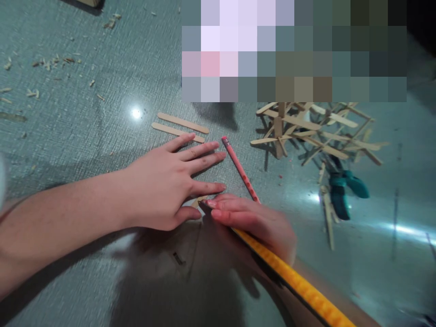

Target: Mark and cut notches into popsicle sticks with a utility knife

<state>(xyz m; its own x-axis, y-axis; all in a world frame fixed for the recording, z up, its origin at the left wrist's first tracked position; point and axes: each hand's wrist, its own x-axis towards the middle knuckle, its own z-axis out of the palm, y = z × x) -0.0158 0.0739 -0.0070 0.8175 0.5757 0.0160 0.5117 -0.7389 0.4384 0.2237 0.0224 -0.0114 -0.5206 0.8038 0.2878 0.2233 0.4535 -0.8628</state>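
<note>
I see my left hand laid flat on the grey-green table, fingers spread and closed on nothing; I judge it is pressing down a small wooden stick piece, of which only a pale tip shows between the thumb and the other hand, so that it stays put under the blade. My right hand, just to the right and touching that spot, is closed around a yellow utility knife; the knife's body runs off toward the near right corner and its dark tip meets the stick piece close to my left thumb, a low angle that I take to suit scoring or trimming. A red pencil lies slanted just beyond my right fingers, its far end near my left fingertips, within easy reach. Two whole craft sticks lie side by side just beyond my left fingertips. Farther right stands a stick framework, well apart from the cutting, with a teal clamp lying on the near side of it. Wood shavings are scattered at the far left. The far middle is blurred out.
</note>
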